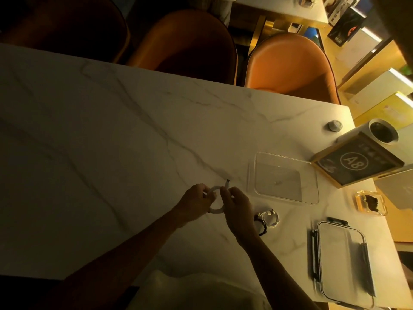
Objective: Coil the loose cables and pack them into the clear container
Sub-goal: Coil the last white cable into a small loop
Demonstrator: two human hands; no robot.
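Observation:
A white cable is wound into a small coil between my two hands, just above the marble table. My left hand grips the coil's left side. My right hand pinches the cable near its plug end, which sticks up and away from me. The clear container stands open to the right of my hands, with nothing but a tiny speck inside. Another bundle of white and dark cables lies on the table just right of my right wrist.
The container's clip lid lies at the near right. A framed "A8" sign, a white cylinder, a small round knob and a glass ashtray crowd the right edge. Orange chairs stand beyond the far edge.

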